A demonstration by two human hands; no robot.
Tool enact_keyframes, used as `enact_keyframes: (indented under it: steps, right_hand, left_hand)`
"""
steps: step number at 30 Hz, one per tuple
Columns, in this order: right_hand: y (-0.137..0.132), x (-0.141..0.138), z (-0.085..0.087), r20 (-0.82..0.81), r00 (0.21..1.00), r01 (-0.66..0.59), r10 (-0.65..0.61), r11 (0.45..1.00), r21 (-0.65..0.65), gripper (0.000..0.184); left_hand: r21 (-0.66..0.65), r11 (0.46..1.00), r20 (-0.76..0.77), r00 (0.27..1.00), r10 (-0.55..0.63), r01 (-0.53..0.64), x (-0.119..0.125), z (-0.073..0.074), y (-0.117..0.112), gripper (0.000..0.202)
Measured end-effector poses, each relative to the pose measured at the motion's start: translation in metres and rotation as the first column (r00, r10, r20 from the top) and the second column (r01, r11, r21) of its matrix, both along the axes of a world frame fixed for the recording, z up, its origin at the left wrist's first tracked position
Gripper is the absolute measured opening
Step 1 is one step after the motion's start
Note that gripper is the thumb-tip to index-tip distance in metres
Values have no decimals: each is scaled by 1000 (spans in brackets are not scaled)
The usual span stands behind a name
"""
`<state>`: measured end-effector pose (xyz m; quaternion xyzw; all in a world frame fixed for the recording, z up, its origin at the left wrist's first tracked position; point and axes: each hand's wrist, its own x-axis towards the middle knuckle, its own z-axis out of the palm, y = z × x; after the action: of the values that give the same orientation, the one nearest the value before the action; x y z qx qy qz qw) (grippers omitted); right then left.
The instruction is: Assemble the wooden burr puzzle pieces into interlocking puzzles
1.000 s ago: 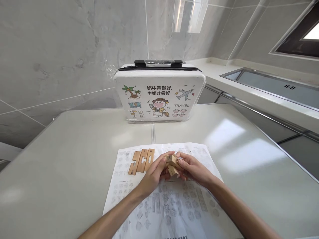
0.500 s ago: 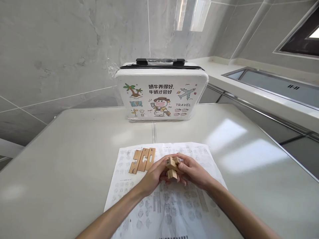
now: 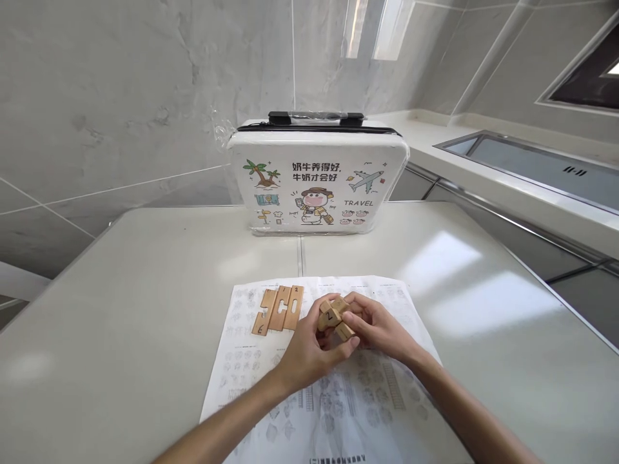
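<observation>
Both of my hands hold a small cluster of interlocked wooden puzzle pieces (image 3: 333, 317) just above a printed instruction sheet (image 3: 319, 393). One piece shows the number 2. My left hand (image 3: 309, 351) curls under and around the cluster from the left. My right hand (image 3: 380, 328) pinches it from the right with fingers closed. Three more notched wooden pieces (image 3: 279, 309) lie side by side flat on the sheet, a little left of my hands.
A white case (image 3: 319, 177) with cartoon prints and the word TRAVEL stands upright at the back of the white table (image 3: 120, 309), against a grey tiled wall. A counter with a steel sink (image 3: 532, 167) runs along the right.
The wooden cluster has been turned in my hands, so the numbered piece now tilts. My left fingers have wrapped further under it. The loose pieces have not moved.
</observation>
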<state>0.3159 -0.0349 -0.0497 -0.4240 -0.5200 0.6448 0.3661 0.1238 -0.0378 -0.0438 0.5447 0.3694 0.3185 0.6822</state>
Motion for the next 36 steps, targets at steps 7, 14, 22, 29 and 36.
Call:
enact_keyframes:
  steps: [7, 14, 22, 29, 36]
  right_hand:
    - [0, 5, 2, 60, 995, -79, 79, 997, 8, 44]
    - [-4, 6, 2, 34, 990, -140, 139, 989, 44, 44]
    - [-5, -2, -3, 207, 977, 13, -60, 974, 224, 34]
    - [-3, 6, -5, 307, 934, 28, -185, 892, 452, 38]
    - [-4, 7, -5, 315, 945, -45, -90, 917, 397, 51]
  left_hand:
    - [204, 977, -90, 993, 77, -57, 0, 0, 1, 68]
    - [343, 937, -150, 982, 117, -60, -1, -1, -2, 73]
    - [196, 975, -74, 990, 123, -106, 0, -5, -2, 72]
    - [317, 949, -127, 990, 52, -10, -3, -3, 0, 75]
    - [367, 929, -129, 992, -3, 50, -4, -2, 4, 81]
